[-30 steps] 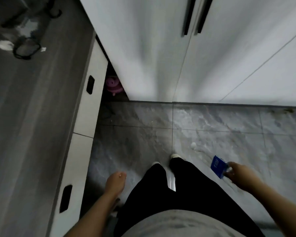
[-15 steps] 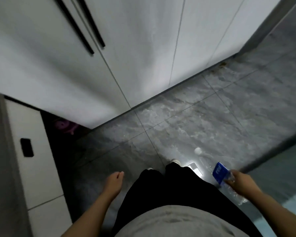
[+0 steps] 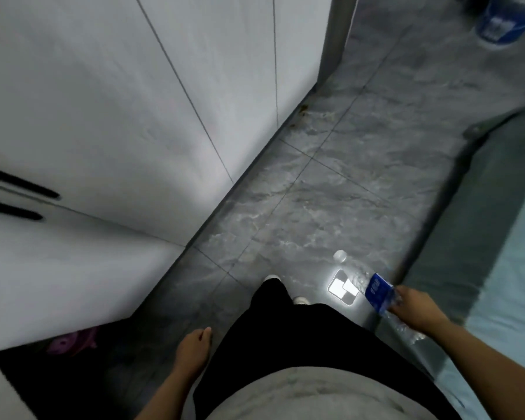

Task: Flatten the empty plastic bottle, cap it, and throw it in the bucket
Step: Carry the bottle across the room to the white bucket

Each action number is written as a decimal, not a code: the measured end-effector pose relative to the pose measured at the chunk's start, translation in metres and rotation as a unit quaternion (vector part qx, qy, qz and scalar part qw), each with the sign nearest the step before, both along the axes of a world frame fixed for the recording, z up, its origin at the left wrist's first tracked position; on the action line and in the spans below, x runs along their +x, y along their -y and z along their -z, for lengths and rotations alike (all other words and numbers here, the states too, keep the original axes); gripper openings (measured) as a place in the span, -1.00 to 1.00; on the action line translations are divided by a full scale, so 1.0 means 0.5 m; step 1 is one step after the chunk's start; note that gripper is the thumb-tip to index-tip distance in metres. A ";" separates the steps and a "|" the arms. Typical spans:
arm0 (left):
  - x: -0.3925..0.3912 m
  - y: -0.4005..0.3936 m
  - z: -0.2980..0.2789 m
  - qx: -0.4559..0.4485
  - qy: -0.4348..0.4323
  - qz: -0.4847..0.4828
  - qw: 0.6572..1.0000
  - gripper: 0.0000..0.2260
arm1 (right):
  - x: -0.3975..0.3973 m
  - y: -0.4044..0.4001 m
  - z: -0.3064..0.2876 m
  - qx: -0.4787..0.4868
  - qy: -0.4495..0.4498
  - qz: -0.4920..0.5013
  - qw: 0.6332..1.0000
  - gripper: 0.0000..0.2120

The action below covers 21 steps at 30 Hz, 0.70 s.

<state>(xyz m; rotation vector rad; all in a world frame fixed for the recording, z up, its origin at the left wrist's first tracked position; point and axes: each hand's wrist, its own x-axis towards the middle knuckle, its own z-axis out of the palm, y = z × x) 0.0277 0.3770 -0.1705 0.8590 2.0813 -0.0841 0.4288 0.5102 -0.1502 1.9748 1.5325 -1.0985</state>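
Change since half a second before: view swung right; white cupboard (image 3: 109,116) shifted left, a blue bucket (image 3: 502,21) came into sight at top right, far across the grey tiled floor (image 3: 331,192).
Right hand (image 3: 414,306): fingers closed round the clear plastic bottle (image 3: 379,294) below its blue label, as before; bottle held low beside the right leg, white cap (image 3: 340,255) pointing forward, above the floor.
Left hand (image 3: 194,348): loosely open, fingers together, nothing held, hanging beside the black trousers (image 3: 285,334).
Pale bed (image 3: 503,268): just right of the bottle.
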 end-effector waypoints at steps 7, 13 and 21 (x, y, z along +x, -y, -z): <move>-0.046 -0.221 -0.015 -0.002 0.019 0.116 0.993 -0.57 | 0.018 0.014 0.022 -0.020 0.015 0.092 0.995 -0.83; -0.007 -0.434 -0.032 0.031 0.048 0.193 0.980 -0.66 | 0.041 0.057 0.023 -0.043 0.035 0.202 0.978 -0.79; 0.166 -0.656 -0.033 0.024 0.064 0.302 0.951 -0.66 | 0.127 0.049 0.046 -0.063 0.031 0.306 0.949 -0.66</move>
